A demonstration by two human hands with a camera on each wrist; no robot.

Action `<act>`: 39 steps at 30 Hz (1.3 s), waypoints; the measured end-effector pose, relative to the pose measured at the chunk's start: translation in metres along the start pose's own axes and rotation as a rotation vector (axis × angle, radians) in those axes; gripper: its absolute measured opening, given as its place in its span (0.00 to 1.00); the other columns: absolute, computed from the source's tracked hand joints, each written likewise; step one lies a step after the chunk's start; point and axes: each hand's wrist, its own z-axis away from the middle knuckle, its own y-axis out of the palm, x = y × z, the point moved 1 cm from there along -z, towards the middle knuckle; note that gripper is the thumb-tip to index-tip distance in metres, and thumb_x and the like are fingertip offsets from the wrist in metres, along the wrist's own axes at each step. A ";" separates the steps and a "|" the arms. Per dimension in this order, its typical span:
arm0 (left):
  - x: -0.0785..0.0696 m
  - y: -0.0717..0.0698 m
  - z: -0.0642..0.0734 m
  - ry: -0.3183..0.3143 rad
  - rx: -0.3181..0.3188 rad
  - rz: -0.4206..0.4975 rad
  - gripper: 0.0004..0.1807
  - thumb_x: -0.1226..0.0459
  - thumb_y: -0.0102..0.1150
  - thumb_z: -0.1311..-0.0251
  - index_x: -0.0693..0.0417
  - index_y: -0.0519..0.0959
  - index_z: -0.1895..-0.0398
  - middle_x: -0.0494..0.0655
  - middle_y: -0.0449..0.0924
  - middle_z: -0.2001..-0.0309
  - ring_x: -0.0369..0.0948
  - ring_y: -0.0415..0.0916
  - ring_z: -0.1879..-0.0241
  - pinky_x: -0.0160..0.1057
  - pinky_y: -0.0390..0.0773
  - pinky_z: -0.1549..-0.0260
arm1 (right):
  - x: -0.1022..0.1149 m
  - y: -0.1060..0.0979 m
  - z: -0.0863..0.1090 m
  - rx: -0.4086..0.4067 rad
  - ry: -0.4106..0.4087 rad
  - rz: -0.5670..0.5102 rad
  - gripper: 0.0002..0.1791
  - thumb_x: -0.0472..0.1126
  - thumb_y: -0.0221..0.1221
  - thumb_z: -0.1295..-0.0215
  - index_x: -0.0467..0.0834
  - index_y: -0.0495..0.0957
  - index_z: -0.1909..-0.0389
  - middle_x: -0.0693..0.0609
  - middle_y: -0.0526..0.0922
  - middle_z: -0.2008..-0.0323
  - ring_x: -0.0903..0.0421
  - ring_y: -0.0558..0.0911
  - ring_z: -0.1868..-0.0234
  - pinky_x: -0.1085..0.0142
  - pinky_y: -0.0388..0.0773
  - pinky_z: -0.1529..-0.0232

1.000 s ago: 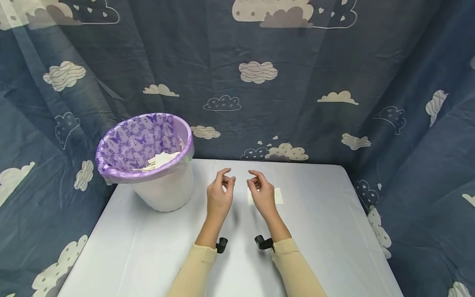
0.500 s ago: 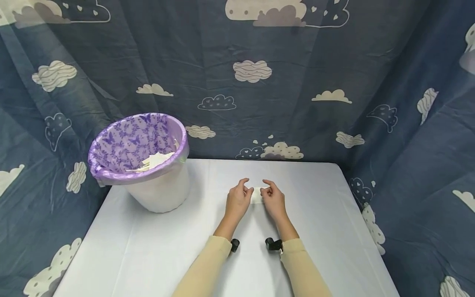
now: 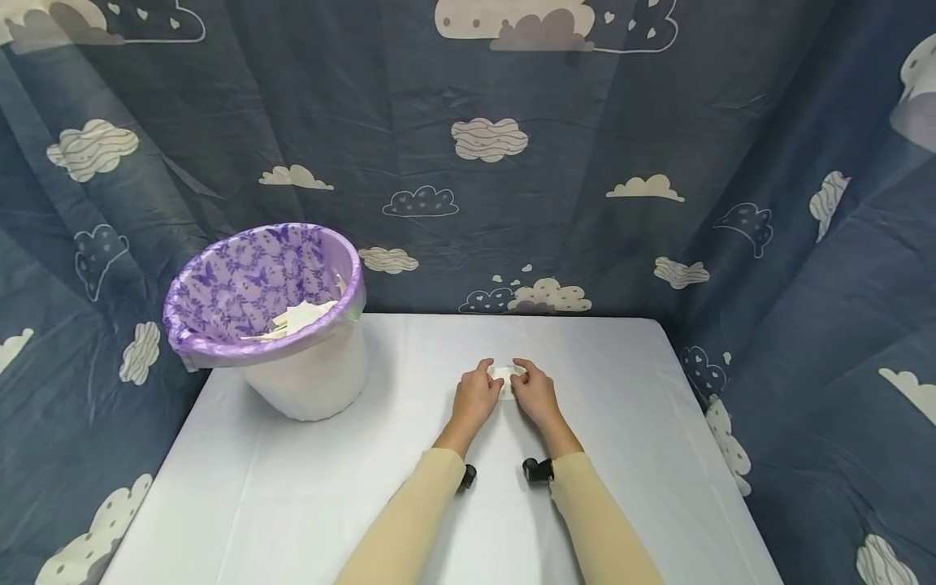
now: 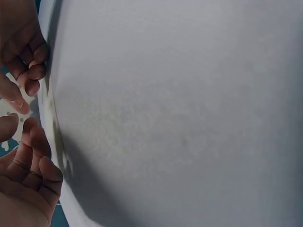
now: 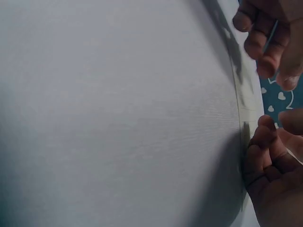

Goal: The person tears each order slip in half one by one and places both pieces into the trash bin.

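Note:
A small cream rectangle that looks like paper [image 3: 506,392] lies flat on the white table, between and partly under the two hands in the head view. My left hand [image 3: 475,398] hovers at its left side, fingers loosely bent and thumb apart from them. On the right side, my right hand [image 3: 537,396] mirrors it, index finger stretched towards the far edge. The right wrist view shows the pale strip of paper [image 5: 246,101] close beneath the fingertips. Nothing shows between thumb and fingers of either hand in the wrist views.
A white bin [image 3: 310,394] with a purple butterfly-patterned liner [image 3: 256,276] stands at the table's left back. Cream scraps [image 3: 300,318] lie inside it. A dark blue cloud-print curtain [image 3: 424,89] hangs behind and at both sides of the table [image 3: 314,504].
Both hands have moved right, then closed in over the cream paper from either side. The head view has shifted slightly to the right. The bin stands where it was.

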 end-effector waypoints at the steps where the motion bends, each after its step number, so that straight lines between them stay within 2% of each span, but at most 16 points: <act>1: 0.000 0.001 -0.001 -0.003 0.007 -0.001 0.24 0.61 0.67 0.29 0.59 0.79 0.33 0.45 0.89 0.70 0.35 0.78 0.77 0.31 0.76 0.75 | 0.000 0.000 -0.001 0.006 0.007 0.003 0.25 0.38 0.57 0.26 0.38 0.77 0.30 0.44 0.87 0.69 0.56 0.78 0.73 0.66 0.72 0.69; 6: 0.000 0.007 -0.003 -0.020 0.021 -0.023 0.24 0.61 0.67 0.29 0.60 0.79 0.33 0.46 0.90 0.68 0.38 0.84 0.73 0.34 0.79 0.73 | 0.001 0.003 -0.007 0.042 0.052 0.019 0.25 0.38 0.56 0.27 0.39 0.78 0.31 0.47 0.84 0.72 0.58 0.74 0.76 0.68 0.70 0.73; 12: 0.000 0.013 -0.005 -0.053 0.038 -0.054 0.25 0.61 0.67 0.30 0.60 0.79 0.32 0.46 0.89 0.70 0.40 0.83 0.73 0.36 0.80 0.72 | 0.005 0.000 -0.011 0.068 0.062 0.069 0.26 0.37 0.56 0.30 0.37 0.79 0.33 0.48 0.84 0.75 0.58 0.74 0.77 0.68 0.68 0.73; 21: 0.002 0.017 -0.007 -0.062 0.026 -0.071 0.24 0.61 0.68 0.31 0.60 0.80 0.34 0.48 0.90 0.69 0.44 0.87 0.69 0.40 0.85 0.68 | 0.008 -0.001 -0.012 0.063 0.047 0.144 0.24 0.37 0.56 0.32 0.36 0.81 0.37 0.43 0.86 0.68 0.50 0.79 0.68 0.62 0.75 0.64; 26: 0.002 0.018 -0.007 -0.046 0.012 -0.070 0.23 0.61 0.67 0.31 0.60 0.81 0.36 0.54 0.92 0.60 0.49 0.90 0.63 0.44 0.87 0.65 | 0.007 0.001 -0.011 0.046 0.053 0.131 0.20 0.37 0.56 0.32 0.37 0.81 0.41 0.39 0.88 0.62 0.45 0.82 0.63 0.54 0.80 0.57; 29: 0.003 0.018 -0.006 -0.012 -0.008 -0.071 0.16 0.62 0.66 0.30 0.60 0.84 0.43 0.56 0.92 0.57 0.52 0.91 0.60 0.46 0.87 0.64 | 0.007 0.000 -0.009 0.040 0.056 0.118 0.16 0.38 0.56 0.29 0.38 0.80 0.45 0.38 0.89 0.57 0.43 0.84 0.58 0.49 0.82 0.52; 33: 0.006 0.018 -0.003 0.031 -0.035 -0.064 0.07 0.64 0.62 0.27 0.58 0.85 0.56 0.53 0.92 0.62 0.50 0.89 0.65 0.43 0.85 0.69 | 0.007 0.001 -0.005 0.038 0.024 0.085 0.11 0.40 0.54 0.23 0.39 0.82 0.52 0.42 0.88 0.67 0.48 0.84 0.66 0.55 0.80 0.60; 36: 0.007 0.016 -0.002 0.045 -0.046 -0.059 0.07 0.63 0.61 0.25 0.56 0.85 0.60 0.50 0.90 0.66 0.44 0.86 0.70 0.38 0.81 0.73 | 0.006 0.004 -0.002 0.016 -0.003 0.044 0.10 0.40 0.56 0.20 0.39 0.84 0.56 0.49 0.84 0.75 0.55 0.79 0.74 0.64 0.74 0.67; 39: 0.006 0.011 0.000 0.034 -0.047 -0.051 0.07 0.62 0.62 0.25 0.56 0.84 0.61 0.48 0.89 0.68 0.40 0.83 0.73 0.34 0.78 0.75 | 0.007 0.006 0.003 -0.021 -0.028 0.003 0.09 0.39 0.59 0.21 0.39 0.85 0.59 0.52 0.83 0.76 0.60 0.76 0.76 0.69 0.71 0.70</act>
